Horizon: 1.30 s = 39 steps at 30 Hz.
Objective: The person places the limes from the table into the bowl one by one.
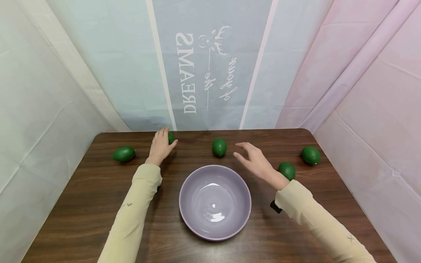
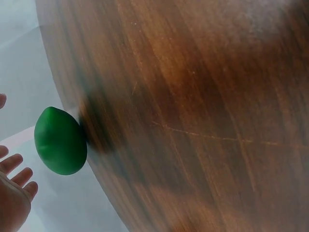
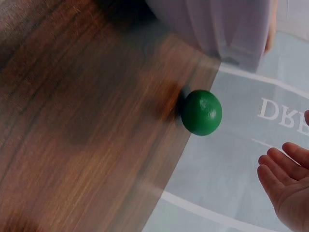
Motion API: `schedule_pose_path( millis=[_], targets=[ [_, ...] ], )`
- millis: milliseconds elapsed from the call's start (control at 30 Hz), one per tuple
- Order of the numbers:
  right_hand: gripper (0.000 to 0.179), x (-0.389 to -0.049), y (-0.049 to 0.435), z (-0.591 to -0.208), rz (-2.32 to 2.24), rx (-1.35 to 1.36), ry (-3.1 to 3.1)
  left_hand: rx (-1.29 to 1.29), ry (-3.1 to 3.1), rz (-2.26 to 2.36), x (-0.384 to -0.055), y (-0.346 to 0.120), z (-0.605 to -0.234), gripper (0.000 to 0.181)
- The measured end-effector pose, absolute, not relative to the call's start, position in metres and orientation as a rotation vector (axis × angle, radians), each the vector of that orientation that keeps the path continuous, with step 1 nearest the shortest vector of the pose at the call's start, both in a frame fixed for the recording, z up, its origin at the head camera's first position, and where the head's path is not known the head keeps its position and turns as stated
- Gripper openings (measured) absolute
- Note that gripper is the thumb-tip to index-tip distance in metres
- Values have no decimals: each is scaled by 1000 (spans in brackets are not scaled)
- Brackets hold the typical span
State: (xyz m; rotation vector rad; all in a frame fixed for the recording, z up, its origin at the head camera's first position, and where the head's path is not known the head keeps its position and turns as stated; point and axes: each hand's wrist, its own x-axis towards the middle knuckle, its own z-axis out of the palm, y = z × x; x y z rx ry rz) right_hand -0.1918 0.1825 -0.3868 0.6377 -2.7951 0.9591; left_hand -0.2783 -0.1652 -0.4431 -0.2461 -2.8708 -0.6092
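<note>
My left hand (image 1: 160, 144) reaches to the back edge of the table, over a green lime (image 1: 171, 137) that it partly hides. In the left wrist view that lime (image 2: 60, 141) shows whole, with relaxed fingers (image 2: 21, 176) apart from it. My right hand (image 1: 254, 159) hovers right of the middle lime (image 1: 219, 147), thumb and fingers spread and holding nothing. The right wrist view has this lime (image 3: 202, 112) on the table, a gap between it and the fingers (image 3: 285, 166). A purple bowl (image 1: 215, 233) stands in front, between both forearms, with nothing inside.
Another lime (image 1: 124, 154) lies at the left of the brown wooden table (image 1: 85, 204). Under the right wrist a lime (image 1: 287, 171) is partly covered, and one more (image 1: 310, 155) sits near the right edge. A printed cloth (image 1: 210, 73) hangs behind the table.
</note>
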Motion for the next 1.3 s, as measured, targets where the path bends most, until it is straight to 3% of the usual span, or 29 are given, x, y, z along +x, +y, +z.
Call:
schedule_pose_path(
  millis=[1300],
  targets=[
    [32, -155, 176, -412, 1106, 682, -2686, -156, -2934, -838, -292, -172, -449, 66]
  ],
)
